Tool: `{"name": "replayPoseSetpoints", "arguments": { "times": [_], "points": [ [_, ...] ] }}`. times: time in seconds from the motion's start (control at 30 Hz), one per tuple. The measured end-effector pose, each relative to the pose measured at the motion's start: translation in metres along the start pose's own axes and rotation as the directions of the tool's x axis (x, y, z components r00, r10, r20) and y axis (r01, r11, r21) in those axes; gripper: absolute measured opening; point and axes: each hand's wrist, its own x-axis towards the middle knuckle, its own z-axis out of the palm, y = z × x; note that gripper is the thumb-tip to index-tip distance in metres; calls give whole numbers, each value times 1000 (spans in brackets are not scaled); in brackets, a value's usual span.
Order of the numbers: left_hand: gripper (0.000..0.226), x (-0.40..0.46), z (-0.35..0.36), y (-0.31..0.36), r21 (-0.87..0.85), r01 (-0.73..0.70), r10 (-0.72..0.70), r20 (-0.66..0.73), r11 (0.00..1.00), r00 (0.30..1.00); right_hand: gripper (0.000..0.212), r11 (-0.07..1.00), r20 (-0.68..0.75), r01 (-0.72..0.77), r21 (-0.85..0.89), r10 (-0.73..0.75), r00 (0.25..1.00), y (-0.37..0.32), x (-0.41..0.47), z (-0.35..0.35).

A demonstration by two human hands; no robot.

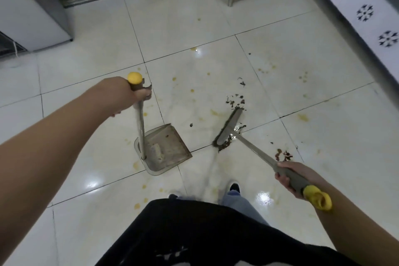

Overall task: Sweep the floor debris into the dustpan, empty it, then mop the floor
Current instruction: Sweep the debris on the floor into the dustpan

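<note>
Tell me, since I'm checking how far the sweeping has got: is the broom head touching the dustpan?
Apart. The head view shows bare tile between the broom head and the dustpan lip. The left hand holds the dustpan's handle, the right hand the broom's.

Glossy white floor tiles, dark grout lines, spotted with yellow-orange stains. Dark brown debris at 1 o'clock. Grey dustpan and grey broom, both capped yellow. White panel at 2 o'clock patterned with black snowflake cut-outs.
</note>
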Motion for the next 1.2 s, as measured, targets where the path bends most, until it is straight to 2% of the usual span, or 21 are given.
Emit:
{"name": "replayPoseSetpoints", "arguments": {
  "times": [0.1, 0.27, 0.43, 0.63, 0.7, 0.8, 0.93, 1.07, 1.2],
  "points": [
    [58, 7, 0, 9, 40, -22, 22, 1, 999, 1000, 24, 998, 11, 57, -38, -56, 998, -4, 1, 29],
    [57, 8, 5, 18, 109, -16, 17, -13, 994, 1000, 16, 996, 178, 76, 41, -82, 981, -14, 44, 104],
    [53, 2, 9, 12, 125, -7, 12, -39, 992, 999, 22, 952, 76, 164, -258, -149, 986, -6, 90, 154],
    [55, 3, 6, 11, 136, 2, 5, -48, 991, 999, 14, 925, -45, 77, -372, -100, 994, -3, 75, 101],
    [56, 3, 5, 13, 138, -2, 7, -37, 990, 999, 8, 899, -107, 71, -432, -129, 986, -2, 63, 77],
    [54, 1, 6, 15, 134, -7, 12, -31, 991, 999, 12, 876, -136, 91, -474, -175, 975, 1, 51, 60],
    [55, 0, 7, 20, 136, -9, 15, -37, 991, 999, 18, 936, -118, 174, -305, -219, 969, 2, 37, 66],
    [55, 1, 10, 27, 145, -11, 19, -56, 989, 998, 19, 964, 11, 218, -149, -219, 976, 8, 22, 66],
    [58, 4, 12, 32, 143, -8, 15, -49, 990, 999, 17, 997, 140, 76, -11, -74, 987, 2, 26, 73]
  ]
}}
